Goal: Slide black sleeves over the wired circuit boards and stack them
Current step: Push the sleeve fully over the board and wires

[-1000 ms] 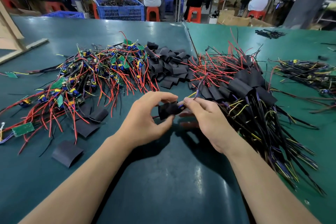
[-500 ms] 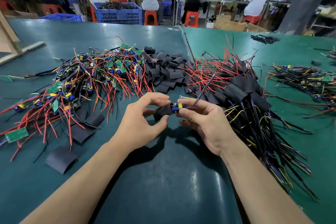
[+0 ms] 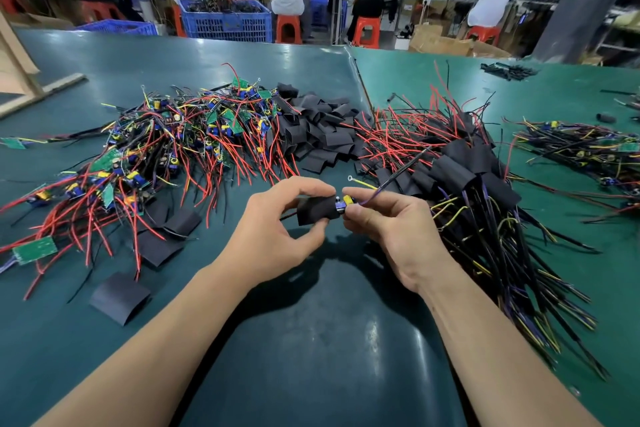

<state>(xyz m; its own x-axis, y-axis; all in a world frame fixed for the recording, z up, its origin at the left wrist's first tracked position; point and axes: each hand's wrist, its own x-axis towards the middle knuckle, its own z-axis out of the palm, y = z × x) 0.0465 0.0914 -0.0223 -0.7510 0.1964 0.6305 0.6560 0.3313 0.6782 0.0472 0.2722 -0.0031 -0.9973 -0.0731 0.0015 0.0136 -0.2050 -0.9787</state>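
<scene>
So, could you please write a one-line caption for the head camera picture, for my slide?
Left hand holds a black sleeve while right hand feeds a wired circuit board into it.

The left hand [image 3: 273, 236] pinches a black sleeve [image 3: 317, 211] between thumb and fingers; the right hand [image 3: 391, 222] pinches the circuit board [image 3: 344, 203] sticking out of the sleeve's right end, wires trailing right. On the green table [image 3: 311, 340] lie bare boards with red wires [image 3: 156, 156] at left, loose sleeves [image 3: 318, 132] behind the hands, and sleeved boards [image 3: 464, 177] stacked at right
</scene>
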